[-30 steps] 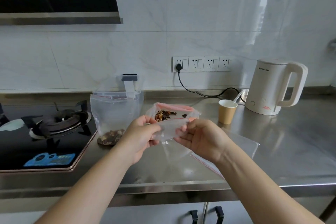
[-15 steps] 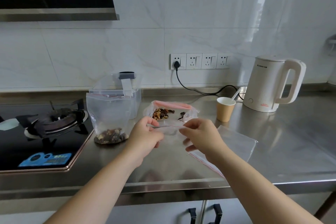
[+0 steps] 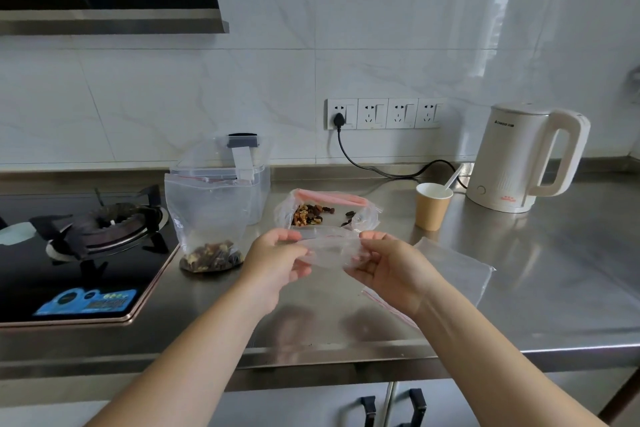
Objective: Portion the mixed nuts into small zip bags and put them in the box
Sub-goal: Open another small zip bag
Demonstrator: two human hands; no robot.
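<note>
White marble-look tiles back a steel tabletop (image 3: pixel 519 288) that carries the whole job, with a gas hob set in at its left end and a kettle (image 3: pixel 519 163) near the back right. Over the middle of the tabletop, toward its front edge, the left hand (image 3: pixel 273 263) and right hand (image 3: pixel 391 270) hold a small zip bag (image 3: pixel 329 248) between them. Each hand's fingers are curled and pinching the bag's mouth at opposite ends, so the thin film hangs in the air, clear of the steel.

It looks empty, weightless and floppy; the slick plastic will cling to itself and slip, so the firmer zip strip along the red line is the sensible place to grip when spreading it open. Just behind the hands lies the open supply bag of mixed nuts (image 3: pixel 325 213), its pink-edged mouth gaping. That one will sag and spill if lifted by one corner.

Toward the hob stands a filled zip bag (image 3: pixel 207 222) with nuts pooled at its bottom, bottom-heavy and soft. Directly behind it sits the clear box (image 3: pixel 256 184), rigid, its lid up. A paper cup (image 3: pixel 433 206) with a spoon stands near the kettle, and spare flat bags (image 3: pixel 453 270) lie by the right wrist.
</note>
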